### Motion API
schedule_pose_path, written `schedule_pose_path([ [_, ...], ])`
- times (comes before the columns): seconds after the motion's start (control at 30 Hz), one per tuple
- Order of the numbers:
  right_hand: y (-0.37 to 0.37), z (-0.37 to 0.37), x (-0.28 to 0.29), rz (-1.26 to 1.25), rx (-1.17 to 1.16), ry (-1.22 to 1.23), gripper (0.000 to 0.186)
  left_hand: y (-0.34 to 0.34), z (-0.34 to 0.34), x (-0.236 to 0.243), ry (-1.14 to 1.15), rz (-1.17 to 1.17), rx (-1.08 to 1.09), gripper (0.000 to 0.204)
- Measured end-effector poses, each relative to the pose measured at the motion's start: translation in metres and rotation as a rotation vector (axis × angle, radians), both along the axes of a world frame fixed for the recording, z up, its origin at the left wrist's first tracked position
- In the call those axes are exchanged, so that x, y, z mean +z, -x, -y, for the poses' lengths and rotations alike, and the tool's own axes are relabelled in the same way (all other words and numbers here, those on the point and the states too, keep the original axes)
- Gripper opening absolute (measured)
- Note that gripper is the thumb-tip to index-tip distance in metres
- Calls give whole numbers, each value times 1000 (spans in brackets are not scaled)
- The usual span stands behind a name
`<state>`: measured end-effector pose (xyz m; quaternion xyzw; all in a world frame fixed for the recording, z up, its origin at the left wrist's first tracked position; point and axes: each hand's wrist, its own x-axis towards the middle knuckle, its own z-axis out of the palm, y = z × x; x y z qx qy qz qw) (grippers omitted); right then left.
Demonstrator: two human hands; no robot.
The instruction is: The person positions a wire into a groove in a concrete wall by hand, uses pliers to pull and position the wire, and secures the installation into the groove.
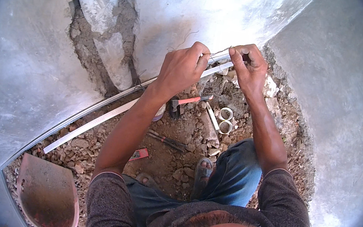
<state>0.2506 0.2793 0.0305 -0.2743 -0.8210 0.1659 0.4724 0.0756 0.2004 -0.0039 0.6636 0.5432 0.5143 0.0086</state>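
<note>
A thin, dark strand (pixel 220 52), wire or cord, runs between my two hands in front of the wall. My left hand (pixel 182 68) is closed in a pinch on one part of it, and a loose end curls up behind the knuckles. On the other side my right hand (pixel 250 67) pinches the strand between thumb and forefinger. Just below the hands pass a long grey metal strip (pixel 90 106) along the wall's foot and a white strip (pixel 92 124) beside it. Part of both strips is hidden behind my left hand and forearm.
A broken-out hole shows a white pipe (pixel 114 60) in the wall. Rubble surrounds an orange-handled hammer (pixel 189 100), two white rings (pixel 226 114), a short white tube (pixel 212 116), dark slender tools (pixel 167 141) and a red level (pixel 139 154). A scoop-shaped container (pixel 24 179) lies lower left.
</note>
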Motion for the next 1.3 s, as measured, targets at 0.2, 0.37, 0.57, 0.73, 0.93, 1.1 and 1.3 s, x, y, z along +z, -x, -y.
schedule_pose_path([
  [0.2,3,-4,-13,-139,89,92,12,7,1,4,65,82,-84,11],
  [0.37,-1,-4,-11,-14,102,65,16,6,5,4,63,166,-90,12],
  [0.57,5,-1,-18,-183,264,320,11,10,8,8,65,250,-103,12],
  [0.73,3,-1,-17,-203,389,476,8,10,6,3,25,326,-130,12],
  [0.93,3,4,-18,-146,321,388,9,8,6,4,24,323,-56,11],
  [1.1,-1,1,-15,-92,199,137,16,9,4,4,19,201,-82,12],
  [1.3,-4,-11,-15,10,205,-56,16,13,6,7,49,144,-178,9],
])
